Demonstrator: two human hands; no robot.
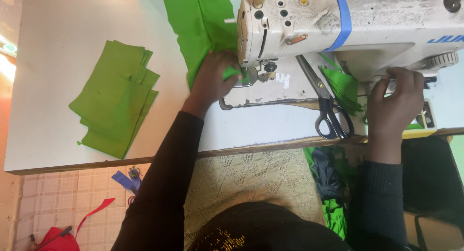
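The green fabric strip [203, 23] is pressed flat under the left hand [215, 79], running away beyond it; the right hand [394, 101] is curled near the handwheel [442, 60].

A blue logo label [444, 39] — on the white sewing machine [377, 19] — far right edge

1 sewing machine [338, 23], 1 scissors [325, 103], 1 stack of green pieces [116, 98], 1 green strip [200, 23] under needle, 2 hands: left [212, 79], right [396, 96]. 1 table [58, 38].
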